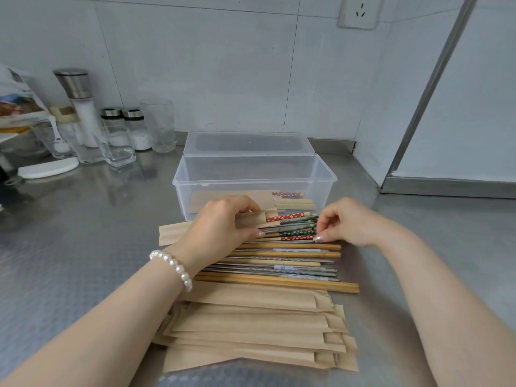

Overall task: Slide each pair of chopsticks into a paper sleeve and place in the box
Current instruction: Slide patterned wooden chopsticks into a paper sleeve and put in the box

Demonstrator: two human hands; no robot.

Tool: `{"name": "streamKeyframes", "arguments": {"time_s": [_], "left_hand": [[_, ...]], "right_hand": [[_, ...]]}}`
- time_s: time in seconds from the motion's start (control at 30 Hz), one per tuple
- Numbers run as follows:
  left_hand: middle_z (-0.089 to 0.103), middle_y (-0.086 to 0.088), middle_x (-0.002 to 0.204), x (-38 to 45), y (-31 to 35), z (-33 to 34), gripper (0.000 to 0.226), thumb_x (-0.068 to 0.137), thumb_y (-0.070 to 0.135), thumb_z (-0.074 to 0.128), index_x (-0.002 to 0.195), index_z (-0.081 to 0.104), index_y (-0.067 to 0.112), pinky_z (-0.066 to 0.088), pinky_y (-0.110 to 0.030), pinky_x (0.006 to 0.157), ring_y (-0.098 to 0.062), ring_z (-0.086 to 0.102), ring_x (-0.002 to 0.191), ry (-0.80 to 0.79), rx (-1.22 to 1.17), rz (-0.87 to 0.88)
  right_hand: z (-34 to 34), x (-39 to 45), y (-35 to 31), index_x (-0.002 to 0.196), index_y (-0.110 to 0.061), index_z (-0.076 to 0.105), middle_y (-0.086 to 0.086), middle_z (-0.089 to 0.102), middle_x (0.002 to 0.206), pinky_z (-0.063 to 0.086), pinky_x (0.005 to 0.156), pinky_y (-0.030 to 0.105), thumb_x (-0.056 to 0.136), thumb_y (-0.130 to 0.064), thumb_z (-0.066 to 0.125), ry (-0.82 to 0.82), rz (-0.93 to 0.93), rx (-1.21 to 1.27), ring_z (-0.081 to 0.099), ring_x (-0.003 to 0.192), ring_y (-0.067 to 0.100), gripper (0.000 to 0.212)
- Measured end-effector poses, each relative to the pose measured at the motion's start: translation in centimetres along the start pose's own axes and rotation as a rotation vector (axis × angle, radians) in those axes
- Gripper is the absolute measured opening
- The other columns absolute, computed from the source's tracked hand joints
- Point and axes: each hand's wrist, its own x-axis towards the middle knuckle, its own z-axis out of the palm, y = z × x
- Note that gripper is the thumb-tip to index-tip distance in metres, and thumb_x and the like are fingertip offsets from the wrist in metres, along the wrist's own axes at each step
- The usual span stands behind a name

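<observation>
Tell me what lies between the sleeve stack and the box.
In the head view, loose chopsticks lie on the counter between the sleeve stack and the box. Both hands work at their far edge: the left hand holds a sleeve, the right hand pinches chopstick ends.

Left hand (220,222) hides the paper sleeve's (173,233) middle.

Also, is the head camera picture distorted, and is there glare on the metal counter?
Head view: wide-angle bending shows, the metal strip at right leans; soft reflections, no harsh glare, lie on the steel counter under the clear drinking glasses; the left hand and right hand look sharp.
</observation>
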Motion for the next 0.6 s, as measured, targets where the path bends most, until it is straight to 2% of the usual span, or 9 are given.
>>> {"name": "streamKeyframes", "arguments": {"time_s": [0.13, 0.23, 0.3, 0.37, 0.47, 0.6], "left_hand": [[0.065, 0.003, 0.099, 0.0, 0.0, -0.1, 0.034, 0.073, 0.026, 0.074, 0.105, 0.062, 0.022, 0.049, -0.031, 0.086, -0.013, 0.057, 0.092, 0.008, -0.001, -0.001], [0.063, 0.007, 0.096, 0.0, 0.0, -0.3, 0.035, 0.072, 0.027, 0.075, 0.104, 0.062, 0.023, 0.049, -0.032, 0.086, -0.012, 0.057, 0.092, 0.03, -0.014, -0.007], [0.063, 0.007, 0.095, 0.0, -0.1, -0.3, 0.035, 0.071, 0.028, 0.075, 0.103, 0.062, 0.024, 0.05, -0.031, 0.085, -0.012, 0.057, 0.092, 0.049, -0.025, -0.01], [0.064, 0.007, 0.095, 0.0, -0.2, -0.3, 0.035, 0.071, 0.029, 0.076, 0.103, 0.062, 0.024, 0.049, -0.031, 0.085, -0.012, 0.057, 0.091, 0.06, -0.029, -0.012], [0.062, 0.007, 0.094, 0.1, -0.1, -0.3, 0.036, 0.071, 0.028, 0.075, 0.105, 0.062, 0.023, 0.049, -0.029, 0.084, -0.013, 0.057, 0.091, 0.064, -0.021, -0.005], [0.058, 0.011, 0.089, 0.1, 0.0, -0.4, 0.035, 0.071, 0.028, 0.076, 0.103, 0.063, 0.023, 0.044, -0.022, 0.077, -0.01, 0.054, 0.086, 0.081, -0.01, 0.003]], "right_hand": [[-0.1, -0.2, 0.1, 0.065, -0.023, 0.062, -0.008, 0.053, 0.062, 0.036, 0.059, 0.02, 0.08, -0.013, 0.07, -0.02, -0.022, 0.01, 0.045, 0.059, 0.006, 0.02], [-0.5, -0.2, 0.2, 0.068, -0.02, 0.061, -0.004, 0.061, 0.067, 0.04, 0.057, 0.016, 0.083, -0.009, 0.067, 0.02, -0.041, 0.081, 0.05, 0.059, 0.006, 0.02], [-0.8, -0.2, 0.2, 0.069, -0.015, 0.06, 0.0, 0.065, 0.063, 0.041, 0.048, 0.012, 0.084, -0.001, 0.063, 0.098, -0.061, 0.215, 0.053, 0.05, 0.004, 0.021], [-1.1, -0.4, 0.2, 0.071, -0.008, 0.062, -0.002, 0.067, 0.056, 0.043, 0.044, 0.015, 0.082, 0.004, 0.063, 0.22, -0.091, 0.383, 0.056, 0.044, 0.004, 0.017], [-1.7, -0.6, -0.1, 0.079, -0.001, 0.064, 0.001, 0.069, 0.056, 0.05, 0.048, 0.017, 0.08, 0.007, 0.064, 0.405, -0.147, 0.678, 0.063, 0.049, 0.01, 0.008], [-2.5, -0.8, -0.2, 0.083, -0.006, 0.063, 0.002, 0.071, 0.062, 0.052, 0.053, 0.018, 0.084, 0.007, 0.057, 0.607, -0.196, 1.097, 0.067, 0.055, 0.012, 0.014]]}}
